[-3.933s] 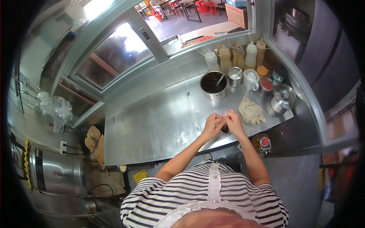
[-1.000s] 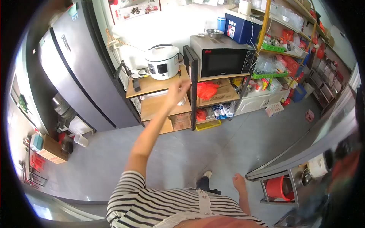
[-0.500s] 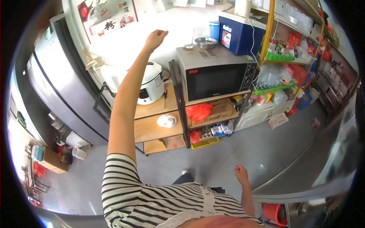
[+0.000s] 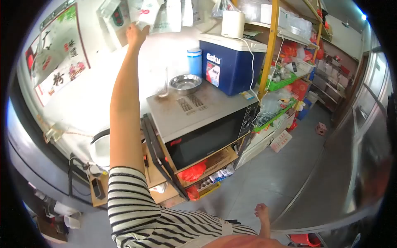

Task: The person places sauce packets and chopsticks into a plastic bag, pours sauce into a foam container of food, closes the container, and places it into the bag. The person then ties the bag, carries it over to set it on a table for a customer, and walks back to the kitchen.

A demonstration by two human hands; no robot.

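My left hand (image 4: 136,34) is raised high at the wall, thumb and fingers apart, at the lower edge of the hanging plastic bags (image 4: 167,18). Whether the fingertips touch a bag I cannot tell. My right hand (image 4: 261,211) hangs low at my side, its fingers loosely curled, and I see nothing in it. To the right of my left arm stands a microwave oven (image 4: 206,138). On its top are a metal bowl (image 4: 185,84), a clear glass (image 4: 163,87), a blue container (image 4: 194,62) and a blue cool box (image 4: 231,68).
A black-framed shelf (image 4: 159,159) holds the microwave, with a red bag (image 4: 193,170) below. Behind my left arm is a white rice cooker (image 4: 100,151). A yellow-posted rack (image 4: 269,49) with green trays (image 4: 281,82) stands right. A metal counter (image 4: 314,186) runs along my right.
My left hand has moved up and left to the hanging bags. The view has shifted closer to the microwave and wall. My right hand stays low beside me.
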